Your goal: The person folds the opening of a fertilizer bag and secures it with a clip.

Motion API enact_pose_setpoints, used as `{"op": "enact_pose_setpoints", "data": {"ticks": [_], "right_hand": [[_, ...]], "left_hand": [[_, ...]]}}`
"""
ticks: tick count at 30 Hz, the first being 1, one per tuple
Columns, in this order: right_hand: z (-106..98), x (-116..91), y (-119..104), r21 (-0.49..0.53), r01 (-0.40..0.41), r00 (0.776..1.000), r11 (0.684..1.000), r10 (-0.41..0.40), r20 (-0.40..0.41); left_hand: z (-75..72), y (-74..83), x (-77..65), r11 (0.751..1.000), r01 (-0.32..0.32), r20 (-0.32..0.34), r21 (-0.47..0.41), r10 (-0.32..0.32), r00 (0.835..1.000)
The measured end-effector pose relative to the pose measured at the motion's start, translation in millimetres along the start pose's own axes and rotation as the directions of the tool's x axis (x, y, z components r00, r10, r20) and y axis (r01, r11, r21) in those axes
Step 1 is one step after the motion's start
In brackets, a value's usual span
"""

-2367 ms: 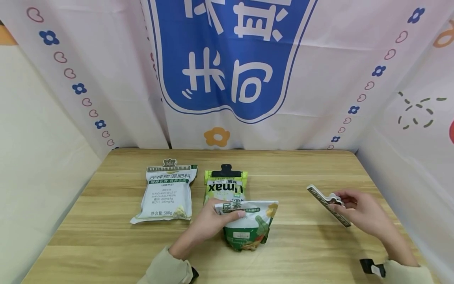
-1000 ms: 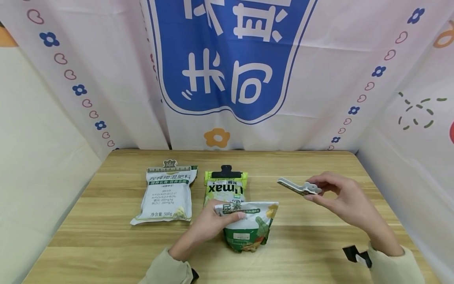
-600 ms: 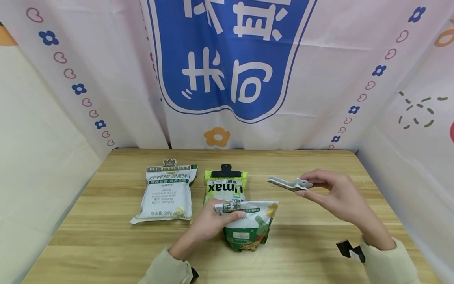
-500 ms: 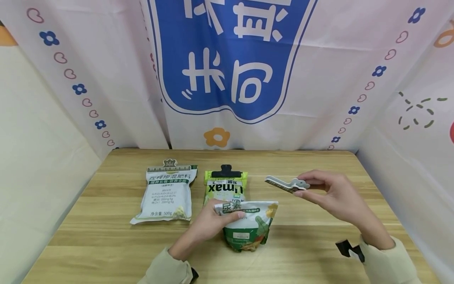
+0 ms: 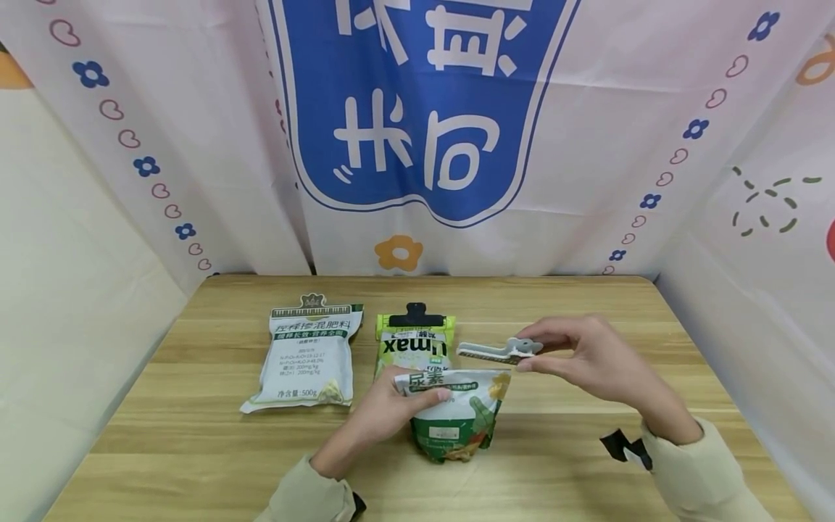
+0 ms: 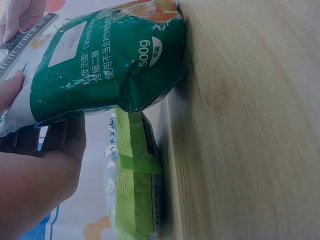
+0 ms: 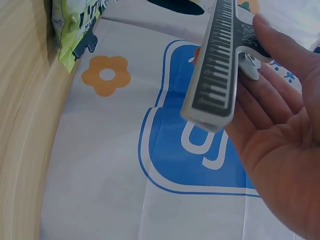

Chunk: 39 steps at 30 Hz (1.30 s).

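My left hand (image 5: 381, 413) pinches the upper left edge of a green-and-white bag (image 5: 453, 428), thumb in front and fingers behind. The bag stands upright on the table; in the left wrist view its green lower part (image 6: 110, 65) reads 500g. A long clip with a piano-key pattern (image 5: 496, 352) is pinched by its handle between the thumb and fingers of my right hand (image 5: 587, 359). This clip hovers just above the bag's top right edge, level and pointing left. In the right wrist view the keyboard strip (image 7: 216, 75) faces the camera.
Behind the held bag lies a lime-green bag (image 5: 414, 344) with a black clip (image 5: 416, 315) on its top. To the left lies a white bag (image 5: 306, 362) with a piano-key clip (image 5: 311, 308). A printed curtain (image 5: 574, 181) hangs behind the wooden table (image 5: 215, 464).
My right hand has carried the clip leftward from the right side of the table to above the bag, turning it level. The left hand and its bag have stayed in place.
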State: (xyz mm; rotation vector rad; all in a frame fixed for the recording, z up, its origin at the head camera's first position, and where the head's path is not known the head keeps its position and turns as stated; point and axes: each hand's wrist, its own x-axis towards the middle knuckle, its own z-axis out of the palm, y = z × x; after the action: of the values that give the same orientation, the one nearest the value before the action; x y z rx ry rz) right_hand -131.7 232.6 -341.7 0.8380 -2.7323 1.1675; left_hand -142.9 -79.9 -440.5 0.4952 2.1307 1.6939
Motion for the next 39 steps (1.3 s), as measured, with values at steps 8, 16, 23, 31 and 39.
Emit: {"op": "enact_pose_setpoints", "data": {"ticks": [8,16,23,31,39], "right_hand": [[7,9,-8,-0.07,0.073,0.997,0.995,-0.071,0.032],[12,12,-21,-0.095,0.107,0.994,0.99,-0.105,0.023],[14,19,-30,-0.103,0.12,0.99,0.987,-0.111,0.089],[27,33,-34,-0.067,0.132,0.982,0.989,-0.121,0.145],[44,42,-38,-0.041,0.148,0.974,0.988,-0.138,0.181]], "left_hand": [[0.1,0.3,0.5,1.0,-0.011,0.003,-0.005,0.011,1.0],[0.1,-0.4,1.1,0.999,-0.018,0.017,-0.029,0.019,1.0],[-0.2,-1.1,1.4,0.999,-0.018,0.016,-0.047,0.019,1.0],[0.4,-4.3,1.8,0.997,-0.056,0.02,-0.054,0.057,0.998],[0.1,-4.2,1.9,0.994,-0.092,0.021,-0.063,0.093,0.995]]}}
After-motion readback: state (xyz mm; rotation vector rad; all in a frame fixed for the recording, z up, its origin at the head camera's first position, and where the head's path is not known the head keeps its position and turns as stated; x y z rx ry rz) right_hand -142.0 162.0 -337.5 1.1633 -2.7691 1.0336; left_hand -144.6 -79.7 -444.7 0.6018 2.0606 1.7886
